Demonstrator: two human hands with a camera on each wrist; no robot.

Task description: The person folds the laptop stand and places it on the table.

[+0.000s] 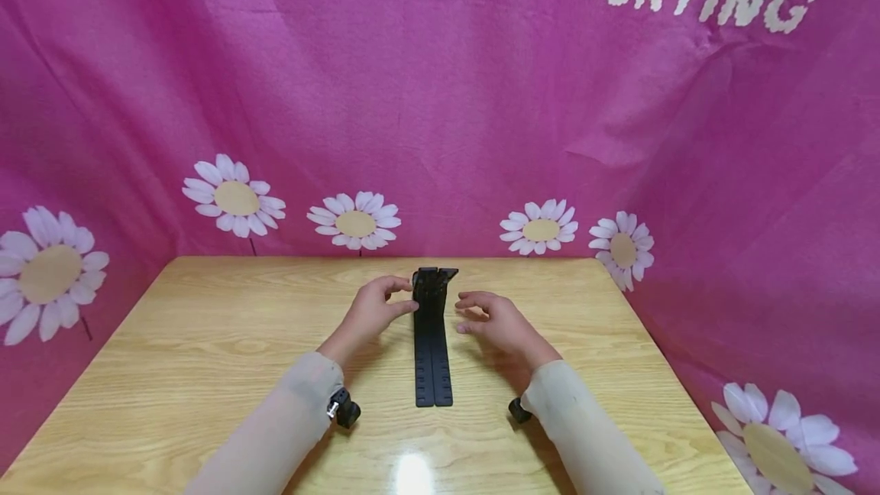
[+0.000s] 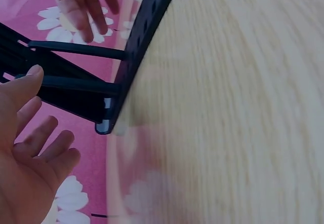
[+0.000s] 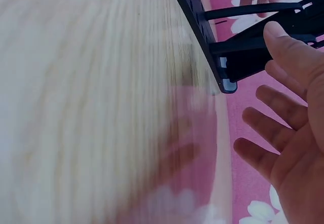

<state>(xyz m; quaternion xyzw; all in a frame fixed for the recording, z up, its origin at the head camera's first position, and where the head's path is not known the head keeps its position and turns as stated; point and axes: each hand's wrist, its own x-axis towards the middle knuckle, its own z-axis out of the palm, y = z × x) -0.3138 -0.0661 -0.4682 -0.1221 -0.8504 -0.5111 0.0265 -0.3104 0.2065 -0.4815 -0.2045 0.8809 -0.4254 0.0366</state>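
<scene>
A black folding stand (image 1: pixel 431 350) stands on the table, its notched base bars lying towards me and its upper part raised at the back. My left hand (image 1: pixel 367 313) is at its left side, thumb tip at the edge; contact is hard to tell. A small gap separates the stand from my right hand (image 1: pixel 504 324) on the other side. Both hands have loosely bent, spread fingers and grip nothing. In the left wrist view, two struts join the base (image 2: pixel 132 57) to the sloping upper part. The right wrist view shows my thumb in front of a strut (image 3: pixel 243 44).
The wooden table (image 1: pixel 206 373) reaches back to a pink cloth (image 1: pixel 447 98) printed with daisies and white letters. The cloth also hangs along both sides. Small black devices (image 1: pixel 347 409) sit at the wrists beside the pale sleeves (image 1: pixel 275 426).
</scene>
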